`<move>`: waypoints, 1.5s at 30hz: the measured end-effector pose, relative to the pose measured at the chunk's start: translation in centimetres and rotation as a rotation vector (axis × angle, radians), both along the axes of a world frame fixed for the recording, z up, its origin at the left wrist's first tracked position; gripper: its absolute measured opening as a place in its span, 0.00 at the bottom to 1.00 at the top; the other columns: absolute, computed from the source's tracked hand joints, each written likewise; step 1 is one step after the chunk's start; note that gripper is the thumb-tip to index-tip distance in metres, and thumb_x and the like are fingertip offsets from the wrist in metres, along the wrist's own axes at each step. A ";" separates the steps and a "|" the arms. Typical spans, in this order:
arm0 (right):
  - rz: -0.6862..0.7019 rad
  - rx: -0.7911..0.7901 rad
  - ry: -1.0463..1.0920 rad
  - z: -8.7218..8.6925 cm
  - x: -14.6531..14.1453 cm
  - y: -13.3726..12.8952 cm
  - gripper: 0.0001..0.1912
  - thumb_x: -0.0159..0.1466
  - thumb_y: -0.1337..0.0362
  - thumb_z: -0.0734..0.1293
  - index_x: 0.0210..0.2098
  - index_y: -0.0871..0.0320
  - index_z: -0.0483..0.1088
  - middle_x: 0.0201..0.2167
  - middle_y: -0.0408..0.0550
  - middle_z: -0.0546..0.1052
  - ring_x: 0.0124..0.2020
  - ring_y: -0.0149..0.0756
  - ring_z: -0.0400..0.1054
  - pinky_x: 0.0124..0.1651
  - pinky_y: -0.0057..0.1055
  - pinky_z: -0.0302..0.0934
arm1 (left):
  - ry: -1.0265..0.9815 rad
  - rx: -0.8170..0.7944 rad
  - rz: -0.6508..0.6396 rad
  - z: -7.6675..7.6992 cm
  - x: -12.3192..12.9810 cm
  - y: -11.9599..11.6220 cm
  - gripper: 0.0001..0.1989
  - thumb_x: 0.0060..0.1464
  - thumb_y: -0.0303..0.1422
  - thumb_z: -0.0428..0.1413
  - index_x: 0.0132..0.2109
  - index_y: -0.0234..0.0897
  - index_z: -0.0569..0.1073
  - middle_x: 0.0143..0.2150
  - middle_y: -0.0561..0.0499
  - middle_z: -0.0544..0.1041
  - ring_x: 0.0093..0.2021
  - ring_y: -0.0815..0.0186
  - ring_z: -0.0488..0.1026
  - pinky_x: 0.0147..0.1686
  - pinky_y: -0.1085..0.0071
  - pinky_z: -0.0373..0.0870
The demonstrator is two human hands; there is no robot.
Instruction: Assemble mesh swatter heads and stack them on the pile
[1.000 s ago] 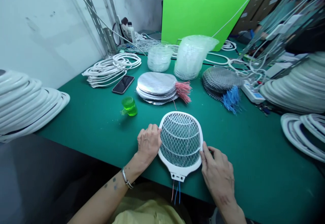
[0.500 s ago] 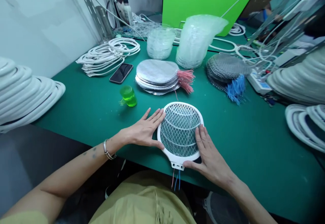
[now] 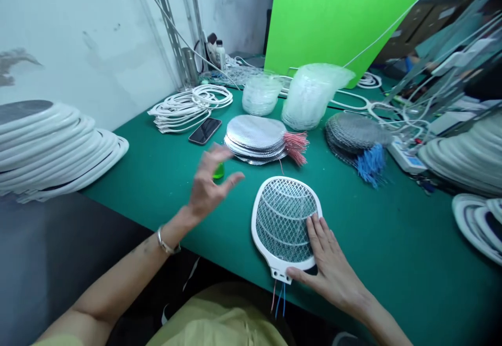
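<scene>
A white mosquito swatter head [image 3: 283, 219] with a metal mesh lies near the table's front edge. One reddish wire and two blue wires [image 3: 279, 307] hang from its neck. My right hand [image 3: 333, 265] rests on the right side of the head, fingers flat over the rim and mesh, thumb by the neck. Away from the swatter, my left hand [image 3: 207, 186] is raised to its left, slightly blurred, with thumb and fingers apart. Behind this hand a green container [image 3: 218, 171] is mostly hidden, and whether the two touch I cannot tell.
Silvery mesh sheets [image 3: 254, 134] with red wires are stacked behind the swatter. Darker mesh sheets [image 3: 349, 134] with blue wires sit farther right. A phone [image 3: 205, 130], white rings [image 3: 176, 108], clear plastic stacks [image 3: 309, 100] and piles of white frames [image 3: 47, 147] surround them.
My left hand has lifted off the swatter's left rim and moved up and left to the green container. My right hand stays on the swatter. The view has shifted slightly.
</scene>
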State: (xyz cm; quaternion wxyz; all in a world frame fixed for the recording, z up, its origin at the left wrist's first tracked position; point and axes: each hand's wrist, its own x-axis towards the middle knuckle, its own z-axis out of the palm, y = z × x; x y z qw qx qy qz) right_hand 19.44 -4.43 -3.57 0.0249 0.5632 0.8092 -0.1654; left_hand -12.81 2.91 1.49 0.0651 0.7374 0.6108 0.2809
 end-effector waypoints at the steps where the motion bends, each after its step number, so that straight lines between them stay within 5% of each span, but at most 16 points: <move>1: 0.002 -0.006 -0.006 0.1 -0.1 0.0 0.58 0.57 0.32 0.57 0.69 0.56 0.23 0.71 0.50 0.27 0.70 0.51 0.24 0.69 0.52 0.37 | -0.027 0.041 0.181 0.2 -0.9 0.8 0.36 0.59 0.48 0.55 0.68 0.41 0.52 0.67 0.40 0.59 0.68 0.51 0.53 0.64 0.50 0.51; 3: 0.003 -0.011 -0.019 0.3 -0.2 0.0 0.58 0.57 0.32 0.57 0.69 0.57 0.23 0.71 0.51 0.27 0.70 0.51 0.24 0.69 0.52 0.37 | -0.041 -0.016 0.329 0.4 -2.2 2.4 0.37 0.55 0.45 0.60 0.66 0.40 0.54 0.62 0.39 0.66 0.62 0.47 0.63 0.58 0.51 0.62; 6: 0.004 -0.014 -0.028 0.3 -0.2 0.1 0.58 0.57 0.32 0.57 0.69 0.58 0.24 0.71 0.52 0.29 0.70 0.50 0.24 0.69 0.51 0.37 | -0.068 -0.141 0.264 0.7 -2.5 2.6 0.29 0.55 0.40 0.60 0.60 0.40 0.61 0.50 0.45 0.74 0.48 0.55 0.75 0.46 0.62 0.72; 9: 0.011 -0.012 -0.020 0.1 -0.1 0.1 0.58 0.57 0.31 0.56 0.69 0.60 0.25 0.71 0.53 0.29 0.70 0.49 0.23 0.69 0.51 0.35 | -0.205 -0.175 -0.037 1.5 0.1 -1.2 0.28 0.56 0.41 0.60 0.59 0.41 0.61 0.45 0.49 0.75 0.39 0.63 0.77 0.37 0.70 0.74; 13: 0.011 -0.004 -0.022 0.2 -0.3 0.2 0.59 0.56 0.30 0.55 0.70 0.62 0.27 0.71 0.55 0.30 0.70 0.48 0.22 0.69 0.50 0.32 | -0.311 -0.169 -0.540 2.1 5.3 -7.7 0.27 0.58 0.39 0.58 0.61 0.43 0.59 0.52 0.47 0.73 0.45 0.63 0.75 0.42 0.71 0.75; 17: -0.002 -0.021 -0.031 0.5 -0.5 0.1 0.60 0.55 0.29 0.56 0.70 0.62 0.29 0.71 0.53 0.30 0.70 0.48 0.22 0.69 0.50 0.32 | -0.233 -0.249 -0.552 1.4 7.3 -9.3 0.25 0.59 0.38 0.57 0.61 0.43 0.60 0.48 0.47 0.75 0.43 0.61 0.76 0.39 0.70 0.75; 25: -0.040 -0.091 -0.012 1.0 -0.7 0.1 0.59 0.55 0.28 0.54 0.70 0.59 0.26 0.71 0.48 0.26 0.70 0.45 0.19 0.70 0.48 0.28 | -0.293 -0.199 -0.359 0.2 4.8 -6.2 0.25 0.59 0.39 0.58 0.60 0.47 0.59 0.46 0.51 0.74 0.35 0.67 0.74 0.31 0.75 0.73; 31: -0.098 -0.202 0.016 1.6 -0.9 0.5 0.61 0.53 0.29 0.58 0.70 0.57 0.26 0.70 0.44 0.25 0.69 0.45 0.18 0.70 0.47 0.25 | -0.329 -0.175 -0.370 -0.4 4.7 -0.3 0.24 0.58 0.41 0.58 0.58 0.44 0.60 0.40 0.54 0.72 0.32 0.69 0.72 0.28 0.76 0.70; 38: -0.123 -0.266 0.058 2.0 -0.6 0.6 0.60 0.53 0.33 0.61 0.69 0.53 0.24 0.70 0.39 0.22 0.70 0.43 0.18 0.70 0.44 0.24 | -0.435 -0.113 -0.326 -1.4 6.6 6.0 0.28 0.55 0.40 0.61 0.58 0.42 0.60 0.35 0.56 0.70 0.30 0.71 0.70 0.30 0.77 0.68; 45: -0.122 -0.305 0.098 2.2 -0.7 0.6 0.62 0.52 0.32 0.62 0.69 0.54 0.25 0.70 0.40 0.22 0.70 0.44 0.18 0.70 0.45 0.24 | -0.527 -0.103 -0.465 -1.5 10.5 9.2 0.28 0.54 0.39 0.61 0.58 0.42 0.60 0.38 0.55 0.71 0.32 0.71 0.71 0.34 0.76 0.69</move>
